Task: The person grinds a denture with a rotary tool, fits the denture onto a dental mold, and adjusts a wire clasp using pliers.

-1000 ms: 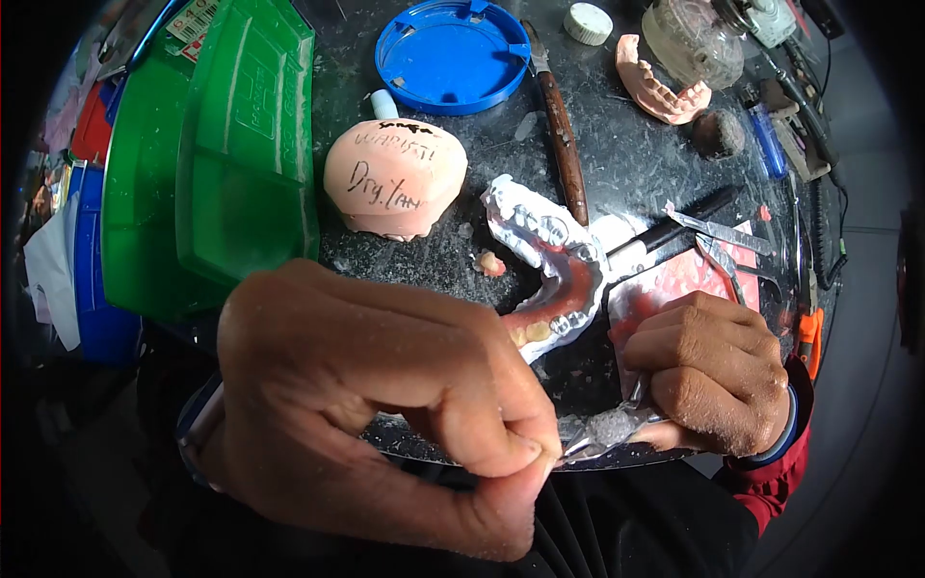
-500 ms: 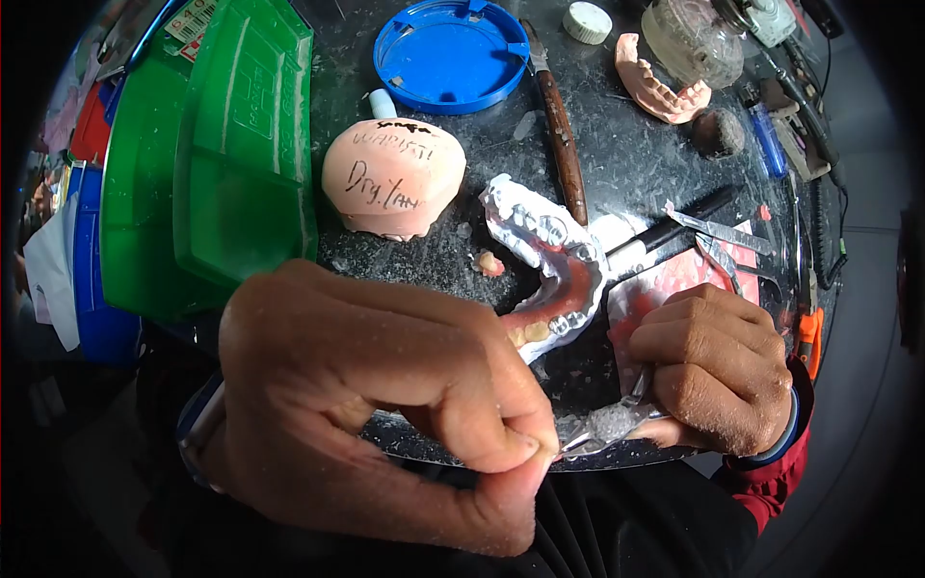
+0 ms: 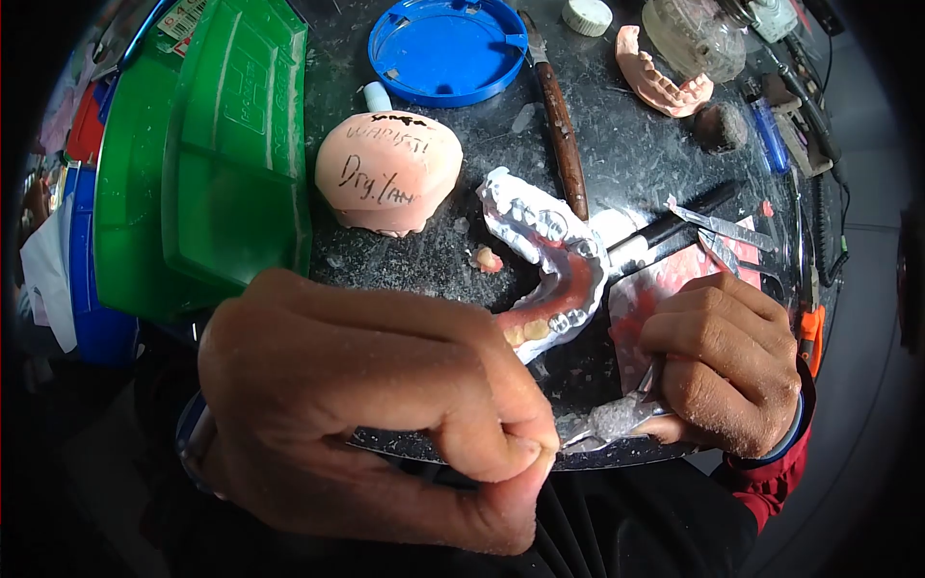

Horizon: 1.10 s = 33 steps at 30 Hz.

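Note:
My left hand (image 3: 385,405) is closed in a pinch, thumb against fingers, at the end of a metal tool with a clear, rough lump (image 3: 612,421) around it. What exactly lies between the fingertips is hidden. My right hand (image 3: 727,366) is curled around the other end of that metal tool, at the table's front edge. Behind both hands lies a white dental cast (image 3: 525,207) with a pink and yellowish arch on it. A pink sheet (image 3: 631,323) is partly under my right hand. A small pink and cream piece (image 3: 488,260) rests left of the cast.
A green bin (image 3: 226,135) stands at the left. Near it are a pink model with writing (image 3: 388,173) and a blue lid (image 3: 448,53). A wooden-handled knife (image 3: 562,140), black marker (image 3: 674,231), metal blades (image 3: 723,229), pink arch model (image 3: 660,82) and glass jar (image 3: 696,39) lie further back.
The view has shifted slightly. My left hand appears a little further left at the knuckles, and my right hand has moved slightly right. Both stay closed.

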{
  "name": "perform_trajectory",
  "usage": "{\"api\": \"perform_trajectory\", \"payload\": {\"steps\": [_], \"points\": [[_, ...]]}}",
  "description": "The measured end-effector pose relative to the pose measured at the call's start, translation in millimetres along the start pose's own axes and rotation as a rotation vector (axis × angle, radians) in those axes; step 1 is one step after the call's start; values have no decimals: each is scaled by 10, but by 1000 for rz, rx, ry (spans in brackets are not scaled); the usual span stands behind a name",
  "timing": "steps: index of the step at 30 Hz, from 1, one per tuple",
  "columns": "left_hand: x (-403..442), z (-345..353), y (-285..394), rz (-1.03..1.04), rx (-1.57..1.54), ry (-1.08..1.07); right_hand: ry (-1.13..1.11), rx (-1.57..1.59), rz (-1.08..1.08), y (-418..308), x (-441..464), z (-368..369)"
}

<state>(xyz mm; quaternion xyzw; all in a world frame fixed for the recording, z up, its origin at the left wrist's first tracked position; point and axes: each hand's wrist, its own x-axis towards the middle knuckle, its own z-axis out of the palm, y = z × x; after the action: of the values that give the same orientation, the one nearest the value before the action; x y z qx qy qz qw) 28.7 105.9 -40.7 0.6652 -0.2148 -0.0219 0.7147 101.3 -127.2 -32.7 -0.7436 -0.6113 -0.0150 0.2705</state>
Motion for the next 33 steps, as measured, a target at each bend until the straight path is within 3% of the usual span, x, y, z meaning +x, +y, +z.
{"api": "perform_trajectory", "payload": {"steps": [20, 33], "points": [[1, -19, 94, -8, 93, -81, 53, -53, -12, 4, -2, 11], [2, 93, 13, 232, 225, 135, 104, -8, 117, -117, -10, 45]]}}
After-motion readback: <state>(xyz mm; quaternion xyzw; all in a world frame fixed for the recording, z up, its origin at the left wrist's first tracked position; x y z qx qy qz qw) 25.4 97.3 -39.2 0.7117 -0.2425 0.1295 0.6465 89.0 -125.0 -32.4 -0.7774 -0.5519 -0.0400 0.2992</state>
